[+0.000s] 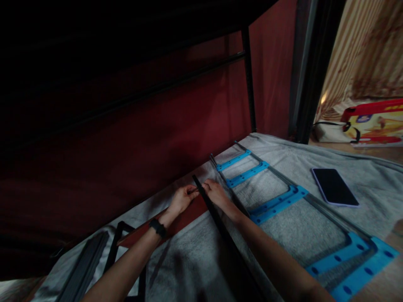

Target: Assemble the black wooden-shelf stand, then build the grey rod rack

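**Both hands closed on the top of a black metal bar**

A long, narrow black metal bar (217, 220) is seen running from the centre of the frame down toward the lower middle edge, laid over a grey towel-like cloth (195, 260). Its upper end is met by both hands. The left hand (181, 199), a black band (158, 227) worn at its wrist, is set just left of the bar's tip, its fingers pinched together on a small part there that cannot be made out in the dim light. The right hand (216, 193) is placed just right of the same tip, its fingers curled against the bar.

Right of the hands, a grey metal frame with bright blue perforated cross-plates (277, 203) is laid flat on the cloth, stretched toward the lower right corner. A dark-screened smartphone (334, 186) is seen face up beyond it, at the right. A dark red fabric wall (157, 138) fills the left and centre background. Black frame pieces (91, 262) lie at the lower left.
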`<act>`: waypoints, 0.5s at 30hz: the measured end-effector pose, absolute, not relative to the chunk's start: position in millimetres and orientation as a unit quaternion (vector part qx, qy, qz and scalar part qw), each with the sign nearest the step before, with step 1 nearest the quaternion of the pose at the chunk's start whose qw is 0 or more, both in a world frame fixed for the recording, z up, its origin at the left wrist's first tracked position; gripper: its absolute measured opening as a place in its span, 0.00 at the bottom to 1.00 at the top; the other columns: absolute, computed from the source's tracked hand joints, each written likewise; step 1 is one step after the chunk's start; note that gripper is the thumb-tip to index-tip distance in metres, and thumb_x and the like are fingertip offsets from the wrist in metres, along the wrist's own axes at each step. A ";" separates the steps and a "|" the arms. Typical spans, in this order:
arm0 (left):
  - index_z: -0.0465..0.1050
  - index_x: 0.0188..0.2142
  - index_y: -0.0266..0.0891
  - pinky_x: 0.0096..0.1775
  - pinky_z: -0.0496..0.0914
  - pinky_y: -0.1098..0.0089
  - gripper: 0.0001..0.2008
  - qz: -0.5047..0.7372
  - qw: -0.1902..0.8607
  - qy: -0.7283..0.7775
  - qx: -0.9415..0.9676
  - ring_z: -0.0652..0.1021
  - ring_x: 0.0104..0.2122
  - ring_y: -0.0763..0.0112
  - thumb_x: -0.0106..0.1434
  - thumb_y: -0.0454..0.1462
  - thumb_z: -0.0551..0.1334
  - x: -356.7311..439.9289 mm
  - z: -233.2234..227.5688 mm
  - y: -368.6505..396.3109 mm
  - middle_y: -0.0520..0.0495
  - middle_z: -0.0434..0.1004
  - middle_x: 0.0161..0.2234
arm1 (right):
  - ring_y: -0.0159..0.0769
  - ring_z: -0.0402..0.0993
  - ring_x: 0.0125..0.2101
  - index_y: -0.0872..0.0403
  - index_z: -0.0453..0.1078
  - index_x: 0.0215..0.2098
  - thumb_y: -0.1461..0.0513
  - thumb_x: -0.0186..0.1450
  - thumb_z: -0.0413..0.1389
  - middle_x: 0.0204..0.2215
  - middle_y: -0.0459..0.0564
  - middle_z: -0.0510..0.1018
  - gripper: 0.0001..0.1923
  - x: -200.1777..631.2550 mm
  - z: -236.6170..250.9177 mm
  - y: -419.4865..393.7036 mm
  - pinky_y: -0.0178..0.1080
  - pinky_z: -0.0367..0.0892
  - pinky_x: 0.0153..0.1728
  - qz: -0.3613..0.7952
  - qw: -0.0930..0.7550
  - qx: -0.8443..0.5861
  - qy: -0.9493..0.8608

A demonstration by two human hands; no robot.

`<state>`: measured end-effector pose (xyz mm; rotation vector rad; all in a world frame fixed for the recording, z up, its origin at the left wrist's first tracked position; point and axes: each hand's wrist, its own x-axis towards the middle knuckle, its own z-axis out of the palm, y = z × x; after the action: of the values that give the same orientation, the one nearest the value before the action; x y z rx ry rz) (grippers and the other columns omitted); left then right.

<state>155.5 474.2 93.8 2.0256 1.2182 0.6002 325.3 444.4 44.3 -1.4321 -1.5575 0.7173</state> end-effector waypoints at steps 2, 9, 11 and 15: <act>0.78 0.36 0.38 0.41 0.71 0.67 0.11 0.231 0.344 0.473 0.778 0.79 0.38 0.62 0.56 0.42 0.65 155.9 93.7 474.7 0.46 0.82 0.36 | 0.35 0.74 0.38 0.51 0.72 0.36 0.59 0.72 0.46 0.35 0.48 0.78 0.13 325.2 46.1 445.3 0.36 0.64 0.42 0.285 0.427 -0.581 -0.631; 0.77 0.34 0.37 0.39 0.70 0.69 0.10 0.235 0.332 0.478 0.778 0.78 0.33 0.65 0.55 0.41 0.65 158.0 98.9 470.4 0.48 0.82 0.33 | 0.35 0.75 0.36 0.50 0.71 0.39 0.58 0.74 0.41 0.34 0.47 0.78 0.18 327.0 50.1 445.8 0.36 0.66 0.39 0.293 0.424 -0.581 -0.630; 0.77 0.34 0.37 0.39 0.70 0.69 0.09 0.237 0.331 0.477 0.779 0.78 0.34 0.66 0.55 0.40 0.65 158.9 100.4 469.3 0.48 0.82 0.33 | 0.36 0.74 0.37 0.50 0.71 0.39 0.59 0.73 0.43 0.35 0.48 0.78 0.15 324.5 49.9 446.8 0.36 0.66 0.40 0.289 0.425 -0.582 -0.630; 0.77 0.33 0.37 0.38 0.69 0.70 0.09 0.234 0.327 0.480 0.780 0.78 0.34 0.66 0.55 0.41 0.65 158.7 99.6 470.4 0.48 0.81 0.33 | 0.39 0.74 0.37 0.50 0.72 0.32 0.54 0.73 0.44 0.32 0.51 0.78 0.19 321.8 46.2 450.8 0.39 0.65 0.41 0.289 0.421 -0.589 -0.626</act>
<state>158.7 470.4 99.6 2.0429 1.2562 0.6142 321.8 450.8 46.2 -1.4766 -1.5670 0.7240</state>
